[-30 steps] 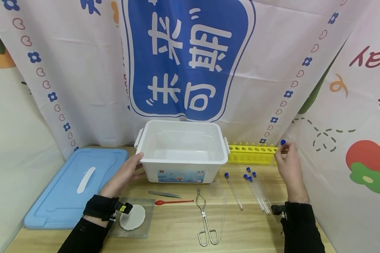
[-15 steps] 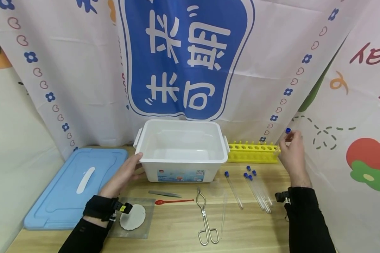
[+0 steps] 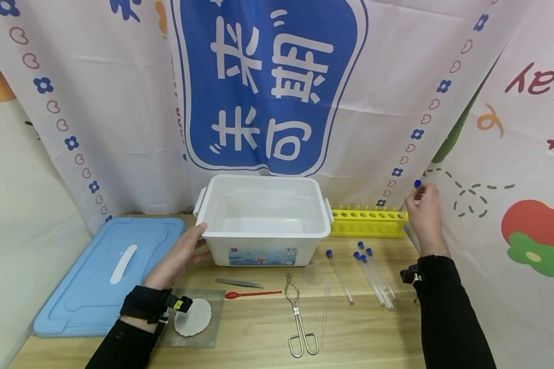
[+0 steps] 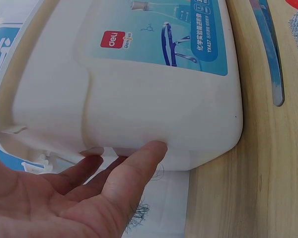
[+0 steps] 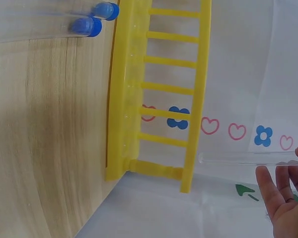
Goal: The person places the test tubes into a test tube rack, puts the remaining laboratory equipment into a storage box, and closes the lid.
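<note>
My right hand (image 3: 423, 212) pinches a clear test tube with a blue cap (image 3: 417, 183) and holds it up above the right end of the yellow tube rack (image 3: 367, 223). In the right wrist view the tube (image 5: 243, 159) lies level past the rack (image 5: 124, 99), with my fingertips (image 5: 283, 191) at its far end. My left hand (image 3: 180, 255) rests with straight fingers against the left front corner of the open white plastic box (image 3: 263, 179). The left wrist view shows my thumb (image 4: 134, 168) touching the box wall (image 4: 139, 94).
Several capped test tubes (image 3: 371, 274) lie on the wooden table right of the box. In front of the box lie metal tongs (image 3: 297, 312), a glass rod (image 3: 325, 307), a red spoon (image 3: 251, 294), tweezers (image 3: 237, 282) and a white disc on gauze (image 3: 192, 316). A blue lid (image 3: 97, 277) lies at the left.
My right hand has lifted the capped tube from rack height to well above the rack's right end. The left hand has stayed on the box.
</note>
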A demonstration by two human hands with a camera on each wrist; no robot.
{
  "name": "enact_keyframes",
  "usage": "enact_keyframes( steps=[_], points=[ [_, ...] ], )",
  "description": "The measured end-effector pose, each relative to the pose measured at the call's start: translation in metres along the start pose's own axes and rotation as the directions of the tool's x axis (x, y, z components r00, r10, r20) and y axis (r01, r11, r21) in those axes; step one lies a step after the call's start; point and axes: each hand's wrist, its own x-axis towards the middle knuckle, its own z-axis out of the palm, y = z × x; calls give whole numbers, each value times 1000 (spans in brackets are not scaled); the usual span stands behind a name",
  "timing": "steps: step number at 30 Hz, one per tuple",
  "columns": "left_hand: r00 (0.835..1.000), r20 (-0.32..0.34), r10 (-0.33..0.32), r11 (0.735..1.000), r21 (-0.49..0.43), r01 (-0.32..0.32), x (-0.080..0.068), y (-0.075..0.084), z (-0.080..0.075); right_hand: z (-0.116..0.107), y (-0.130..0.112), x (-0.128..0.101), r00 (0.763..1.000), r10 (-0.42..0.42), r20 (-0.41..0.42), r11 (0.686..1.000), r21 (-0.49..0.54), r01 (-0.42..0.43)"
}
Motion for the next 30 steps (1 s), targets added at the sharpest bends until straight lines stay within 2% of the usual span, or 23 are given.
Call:
enact_keyframes(
  steps=[6, 17, 30],
  points=[
    [1000, 4, -6, 1000, -1, 6, 0, -1, 1, 7, 8, 7, 1000, 15, 8, 1000, 3, -15],
    [1000, 3, 1, 1000, -4, -1, -1, -2, 1, 17, 25, 9, 994, 69, 89, 995, 71, -75],
    [1000, 0, -3, 1000, -3, 3, 0, -3, 2, 30, 45, 4, 988, 86, 128, 995, 48, -92]
  ],
)
